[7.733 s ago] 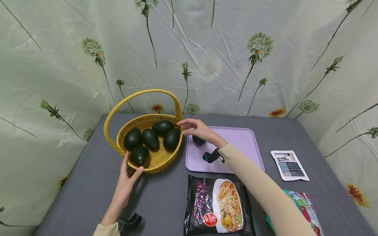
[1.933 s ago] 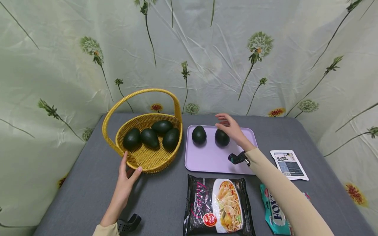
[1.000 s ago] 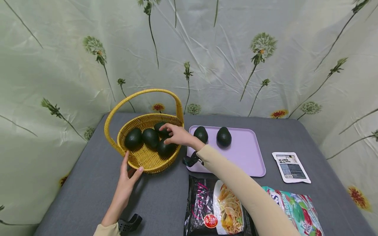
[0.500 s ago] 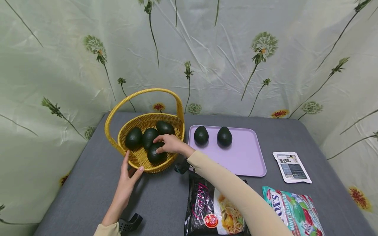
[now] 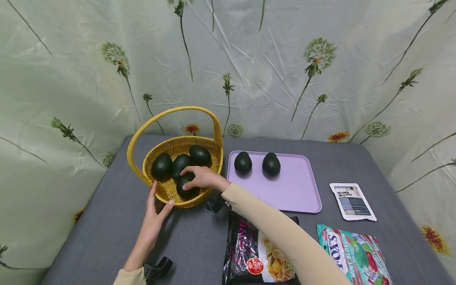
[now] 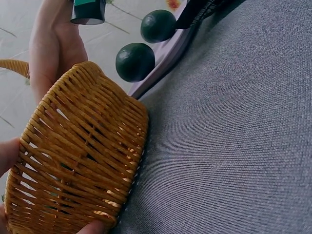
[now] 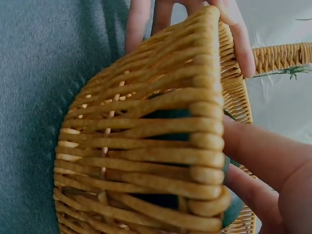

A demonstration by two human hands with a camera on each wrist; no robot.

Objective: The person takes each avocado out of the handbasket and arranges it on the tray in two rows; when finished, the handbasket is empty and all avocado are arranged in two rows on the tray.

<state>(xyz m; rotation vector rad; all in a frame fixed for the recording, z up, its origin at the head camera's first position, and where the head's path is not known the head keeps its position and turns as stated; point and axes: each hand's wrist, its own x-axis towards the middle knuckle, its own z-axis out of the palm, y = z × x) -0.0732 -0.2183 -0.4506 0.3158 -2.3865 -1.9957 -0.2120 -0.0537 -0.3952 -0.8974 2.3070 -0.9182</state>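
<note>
A yellow wicker basket (image 5: 166,192) with a tall handle holds several dark green avocados. My left hand (image 5: 152,217) grips the basket's near left rim; in the right wrist view its fingers straddle the weave (image 7: 141,141). Reaching over the right rim, my right hand (image 5: 204,178) holds the nearest avocado (image 5: 185,192) between thumb and fingers, low in the basket. Beside it lie a left avocado (image 5: 162,166), a middle avocado (image 5: 181,163) and a back avocado (image 5: 200,155). In the left wrist view the basket's outer wall (image 6: 83,146) hides its contents.
Right of the basket, a lilac tray (image 5: 288,192) bears two avocados (image 5: 243,163). A black noodle packet (image 5: 244,249) lies in front, partly under the right sleeve. A white pouch (image 5: 352,202) and a teal candy bag (image 5: 360,255) lie on the grey table at right.
An avocado passed from basket to tray, making two there. My right hand then returned to the basket and shifted the right-hand avocado forward and left. The left hand stayed on the rim.
</note>
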